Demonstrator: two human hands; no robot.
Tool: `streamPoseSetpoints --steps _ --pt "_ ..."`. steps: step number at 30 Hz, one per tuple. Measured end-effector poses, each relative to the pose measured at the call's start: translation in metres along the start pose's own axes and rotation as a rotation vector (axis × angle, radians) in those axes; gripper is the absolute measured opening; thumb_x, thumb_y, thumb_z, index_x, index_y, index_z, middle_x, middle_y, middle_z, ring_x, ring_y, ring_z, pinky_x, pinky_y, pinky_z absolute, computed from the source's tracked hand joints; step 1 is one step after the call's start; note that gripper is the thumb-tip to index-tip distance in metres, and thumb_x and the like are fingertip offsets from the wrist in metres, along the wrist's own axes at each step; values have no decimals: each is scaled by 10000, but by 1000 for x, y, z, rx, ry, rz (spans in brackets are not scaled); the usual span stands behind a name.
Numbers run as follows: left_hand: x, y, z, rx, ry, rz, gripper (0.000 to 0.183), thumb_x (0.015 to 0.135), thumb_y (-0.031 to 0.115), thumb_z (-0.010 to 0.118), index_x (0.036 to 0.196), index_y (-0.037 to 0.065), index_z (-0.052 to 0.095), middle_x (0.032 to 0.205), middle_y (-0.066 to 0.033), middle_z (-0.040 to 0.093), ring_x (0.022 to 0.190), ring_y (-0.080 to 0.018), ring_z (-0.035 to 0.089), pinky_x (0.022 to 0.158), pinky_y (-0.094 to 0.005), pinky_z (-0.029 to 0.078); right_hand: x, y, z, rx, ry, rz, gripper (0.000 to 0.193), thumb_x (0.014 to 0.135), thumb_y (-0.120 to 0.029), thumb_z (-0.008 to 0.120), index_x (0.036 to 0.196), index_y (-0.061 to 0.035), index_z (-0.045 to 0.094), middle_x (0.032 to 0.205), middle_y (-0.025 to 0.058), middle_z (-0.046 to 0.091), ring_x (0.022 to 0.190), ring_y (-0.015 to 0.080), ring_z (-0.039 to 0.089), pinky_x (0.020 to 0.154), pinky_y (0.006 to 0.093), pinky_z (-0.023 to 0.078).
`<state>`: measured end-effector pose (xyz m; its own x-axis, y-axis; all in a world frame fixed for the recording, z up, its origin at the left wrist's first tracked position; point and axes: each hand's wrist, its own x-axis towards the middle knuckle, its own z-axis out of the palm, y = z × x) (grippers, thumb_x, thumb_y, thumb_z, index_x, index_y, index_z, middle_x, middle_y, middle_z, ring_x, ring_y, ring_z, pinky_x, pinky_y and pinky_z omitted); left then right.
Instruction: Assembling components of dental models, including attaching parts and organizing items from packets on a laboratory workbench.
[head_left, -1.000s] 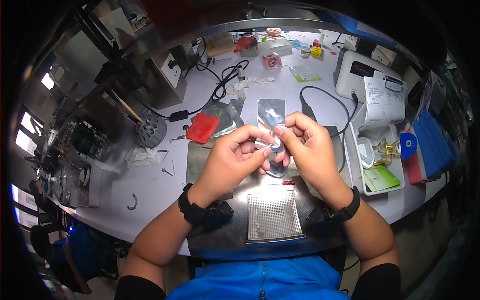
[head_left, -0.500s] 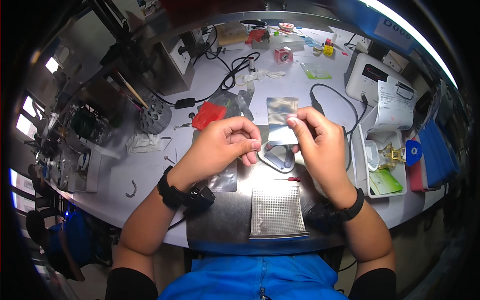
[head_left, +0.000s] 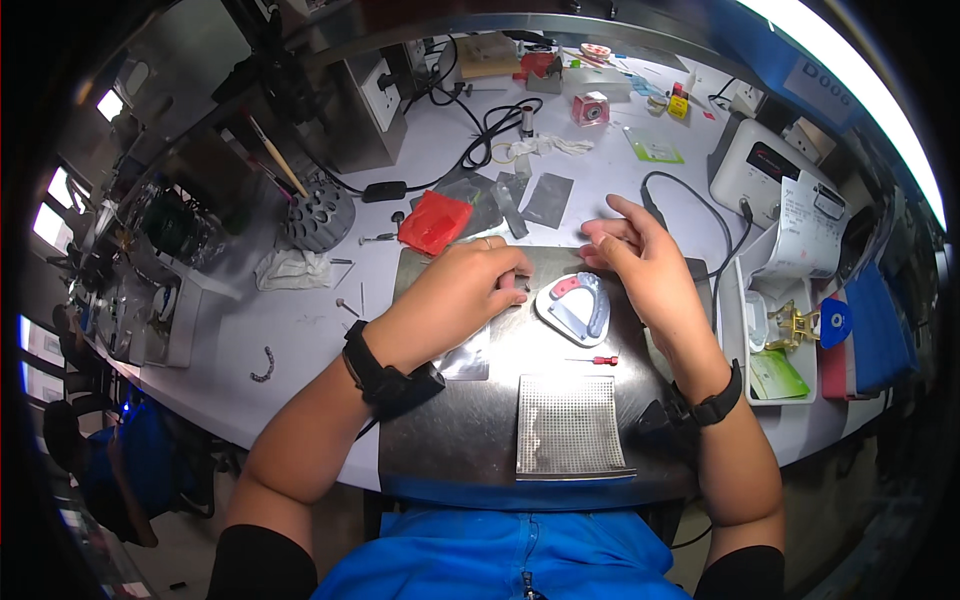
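Observation:
My left hand (head_left: 468,292) is closed in a pinch above the steel plate (head_left: 480,425), a small dark bit at its fingertips that I cannot make out. My right hand (head_left: 645,268) hangs to the right with fingers apart and nothing in it. Between the hands lies a white dental model (head_left: 566,322) with a pink patch and a translucent bluish arch piece (head_left: 598,306) along its right side. Beyond them, a flat silver-grey pouch (head_left: 548,201) lies on the white tabletop. A red-handled small tool (head_left: 603,361) rests just below the model.
A perforated metal tray (head_left: 570,430) sits near the front edge. Left are a red packet (head_left: 435,222), a grey tool holder (head_left: 318,215) and a curved metal piece (head_left: 262,365). Right are a white bin (head_left: 735,350), a white device (head_left: 757,165) and its black cable (head_left: 705,205).
My right hand has let go of the silver pouch, which now lies on the table farther back. The dental model, partly hidden before, shows fully. My left hand stays pinched.

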<state>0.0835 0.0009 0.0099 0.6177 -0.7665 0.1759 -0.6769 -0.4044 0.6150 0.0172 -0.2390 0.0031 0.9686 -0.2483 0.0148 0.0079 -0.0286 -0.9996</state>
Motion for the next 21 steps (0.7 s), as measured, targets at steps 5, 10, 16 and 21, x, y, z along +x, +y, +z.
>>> streamPoseSetpoints --steps 5,10,16,21 --pt "-28 -3 -17 267 66 71 461 862 178 854 1252 43 646 1101 -107 659 1027 -309 621 913 -406 498 -12 -3 -11 -150 -8 -71 431 1003 -71 653 1418 20 580 1178 98 696 906 132 694 858 284 583" --pt "-35 5 -29 330 -74 -67 439 841 206 875 1174 44 640 1056 -112 651 1108 -318 585 949 -414 480 -12 2 -10 -192 -42 -130 378 991 -49 647 1362 17 619 1147 87 706 886 110 682 827 267 565" --pt "-35 2 -35 135 -155 -92 220 895 161 821 974 33 661 985 -88 647 964 -270 605 863 -376 485 -18 -11 -4 -204 -60 -171 285 993 -71 651 1261 22 678 1040 66 724 839 89 666 785 250 546" --pt "-22 35 -48 -277 -142 -154 165 963 142 794 1025 31 689 810 44 570 722 -54 478 660 -249 403 -29 -30 -1 -30 -359 -59 222 1050 -208 707 1129 -1 725 904 26 731 772 51 635 683 234 500"
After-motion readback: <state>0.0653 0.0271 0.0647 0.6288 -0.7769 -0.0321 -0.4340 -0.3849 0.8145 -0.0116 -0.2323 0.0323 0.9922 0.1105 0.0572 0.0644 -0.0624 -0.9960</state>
